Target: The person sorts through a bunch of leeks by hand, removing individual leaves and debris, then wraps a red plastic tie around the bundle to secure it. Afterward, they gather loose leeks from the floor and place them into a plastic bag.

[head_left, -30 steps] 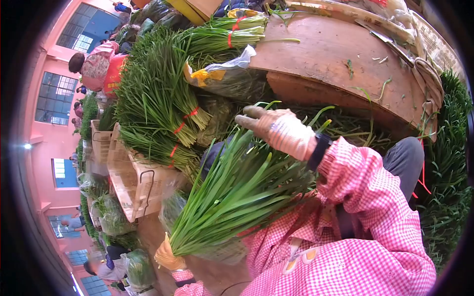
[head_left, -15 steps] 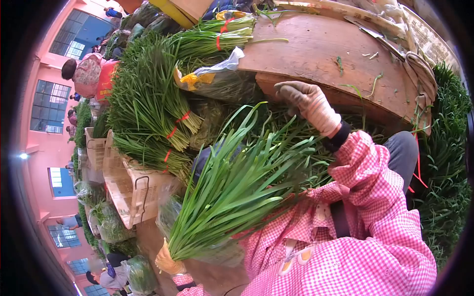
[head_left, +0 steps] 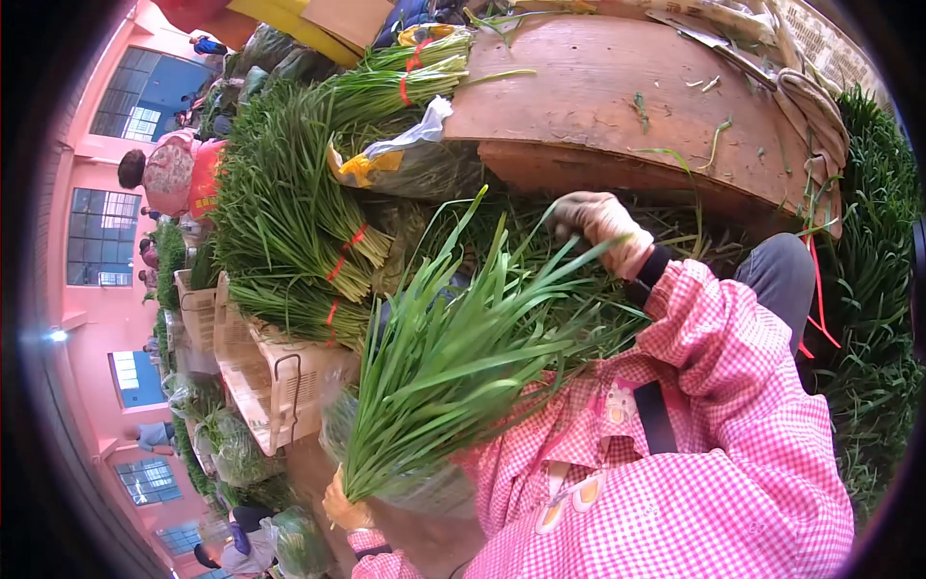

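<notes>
Now the right hand (head_left: 593,224) is off the bunch of chives (head_left: 453,357) and sits just below the near edge of the wooden tabletop (head_left: 598,87). Its gloved fingers are curled into the loose leaves (head_left: 704,227) lying there, and I cannot tell whether they pinch a blade or only rest among them. A second ago that hand lay flat across the upper leaves of the bunch with its fingers stretched out. Half a second ago it had lifted clear and was up against the tabletop's edge. It has since dropped a little and bent shut, further from the bunch than at the start. So the bunch now appears to be carried by the left hand (head_left: 340,504) alone, which is closed round the stalk ends, well away from the tabletop at the far end of the bunch. That grip looks the same in all three pictures. With the flat hand gone, the leaves fan out more loosely, their tips pointing toward the tabletop and reaching close to the right hand. The bunch has also swung slightly, its stalk end shifting a little away from the pale crate (head_left: 270,376). The tied bundles (head_left: 289,222) stacked beside the tabletop, with their red bands, and the plastic bag (head_left: 395,159) against its edge lie as they did.
</notes>
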Available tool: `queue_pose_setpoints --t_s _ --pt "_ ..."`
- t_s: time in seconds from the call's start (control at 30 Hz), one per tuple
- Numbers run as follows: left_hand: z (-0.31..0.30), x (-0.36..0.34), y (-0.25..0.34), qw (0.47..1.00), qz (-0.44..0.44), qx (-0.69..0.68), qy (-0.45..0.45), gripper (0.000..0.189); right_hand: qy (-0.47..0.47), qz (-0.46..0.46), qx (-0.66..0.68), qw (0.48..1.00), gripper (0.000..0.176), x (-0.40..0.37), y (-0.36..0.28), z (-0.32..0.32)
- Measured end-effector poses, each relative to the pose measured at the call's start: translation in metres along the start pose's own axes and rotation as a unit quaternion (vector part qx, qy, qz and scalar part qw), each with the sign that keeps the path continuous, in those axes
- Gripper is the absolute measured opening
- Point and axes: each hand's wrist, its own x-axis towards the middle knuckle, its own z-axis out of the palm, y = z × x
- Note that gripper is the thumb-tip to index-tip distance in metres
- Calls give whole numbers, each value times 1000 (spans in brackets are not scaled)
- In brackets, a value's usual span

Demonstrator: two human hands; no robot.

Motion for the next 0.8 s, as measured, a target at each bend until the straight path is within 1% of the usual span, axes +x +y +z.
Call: queue_pose_setpoints --t_s 0.07,0.1,0.2,0.23,0.33,0.37,0.4,0.43,0.47,0.5,0.6,0.63,0.73,0.77,0.8 --pt "-5 1 6 1000 -8 6 -16 34 110 -1 95 989 10 13 11 -3" --pt "-9 1 9 999 -1 -31 -10 31 68 -35 83 994 11 10 18 -8" --pt "-9 -3 8 993 -26 -106 -41 30 14 -49 26 998 11 2 13 -2" --pt "-10 -3 10 978 -53 -188 -67 31 29 -46 7 998 12 6 12 -8" --pt "-16 0 12 973 -80 -167 -136 31 60 -99 21 993 17 16 14 -21" --pt "-15 0 10 968 -67 -197 -138 29 95 -139 -71 983 20 20 10 -29" --pt "-18 -2 8 920 -147 -286 -222 31 102 -77 62 990 19 25 7 -36" --pt "-23 0 10 850 -221 -371 -301 32 114 -101 57 987 18 29 -1 -34" --pt "-27 3 12 761 -286 -448 -372 33 130 -127 51 982 17 30 -8 -32" --pt "-30 4 13 727 -296 -468 -406 39 143 -124 67 980 17 25 -13 -33" --pt "-45 11 25 703 -307 -472 -435 41 115 -69 96 986 16 14 -36 -18" --pt "-40 8 19 700 -295 -489 -428 42 115 -33 59 991 18 14 -34 -21" --pt "-32 1 12 737 -280 -488 -374 43 84 22 69 994 28 8 -23 -14" --pt "-32 1 12 736 -283 -490 -371 43 31 80 66 994 35 4 -25 -9" --pt "-32 0 14 736 -285 -492 -368 42 -17 94 57 994 38 5 -17 0"
